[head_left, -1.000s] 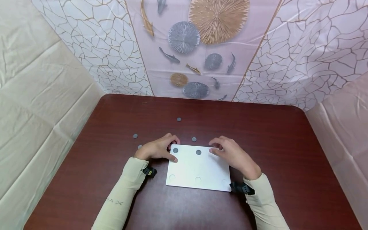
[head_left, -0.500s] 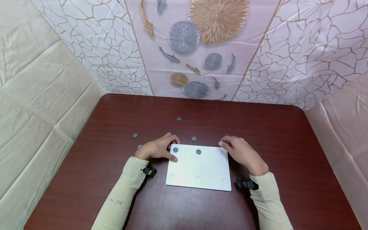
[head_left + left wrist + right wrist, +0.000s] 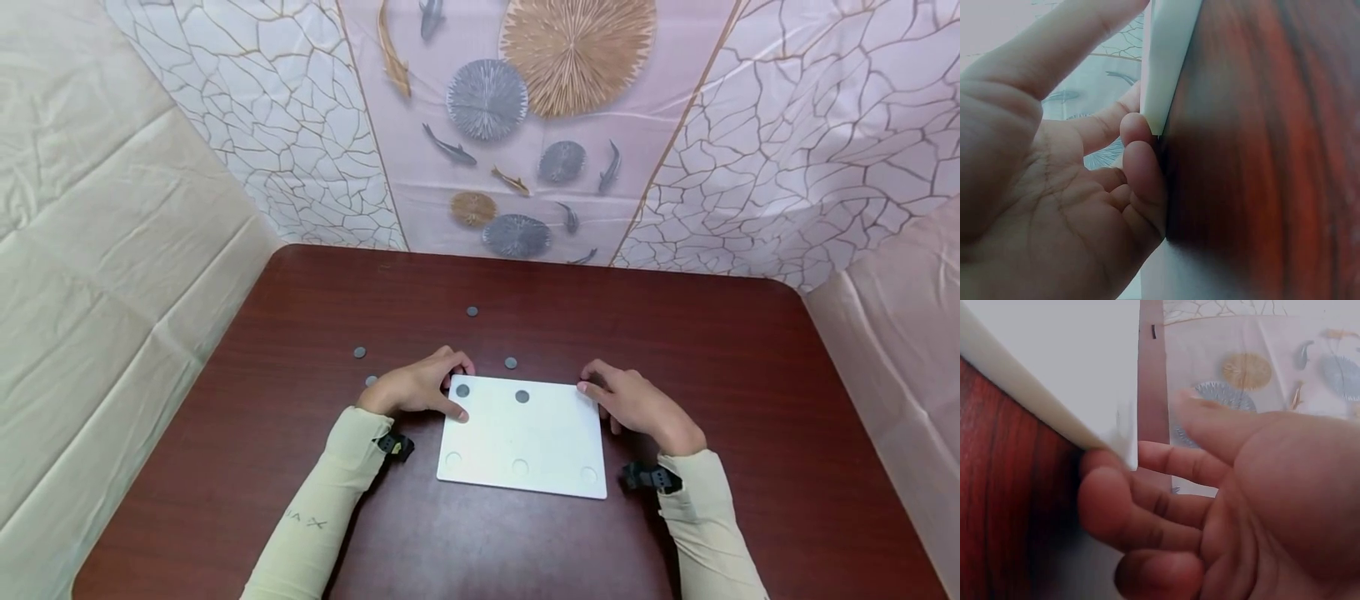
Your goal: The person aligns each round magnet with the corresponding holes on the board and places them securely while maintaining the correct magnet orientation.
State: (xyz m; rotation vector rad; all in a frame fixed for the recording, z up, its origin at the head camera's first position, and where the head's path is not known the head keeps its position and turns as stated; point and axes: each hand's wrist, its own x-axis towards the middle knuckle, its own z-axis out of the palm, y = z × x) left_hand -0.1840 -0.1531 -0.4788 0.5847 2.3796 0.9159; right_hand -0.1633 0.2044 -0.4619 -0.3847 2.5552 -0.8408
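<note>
A thin white board (image 3: 525,433) with shallow round recesses lies on the table. A grey coin-like disc (image 3: 462,391) fills its far-left recess, and a second grey disc (image 3: 522,397) fills the far-middle one. The three recesses along the near edge hold nothing. My left hand (image 3: 420,387) holds the board's far-left corner, thumb on top; its other fingers curl against the edge (image 3: 1155,81) in the left wrist view. My right hand (image 3: 637,404) is at the far-right corner. In the right wrist view its fingers curl round the board's corner (image 3: 1100,419), while the thumb covers part of the background.
Loose grey discs lie on the brown table (image 3: 712,333): one far disc (image 3: 472,312), one disc behind the board (image 3: 511,363), one disc at the left (image 3: 360,352) and another disc by the left wrist (image 3: 371,381). Patterned cloth (image 3: 487,192) hangs behind the table.
My right hand has drawn back from the far-right recess area and shifted right to the board's corner, where its fingers now go round the edge. My left hand keeps its place.
</note>
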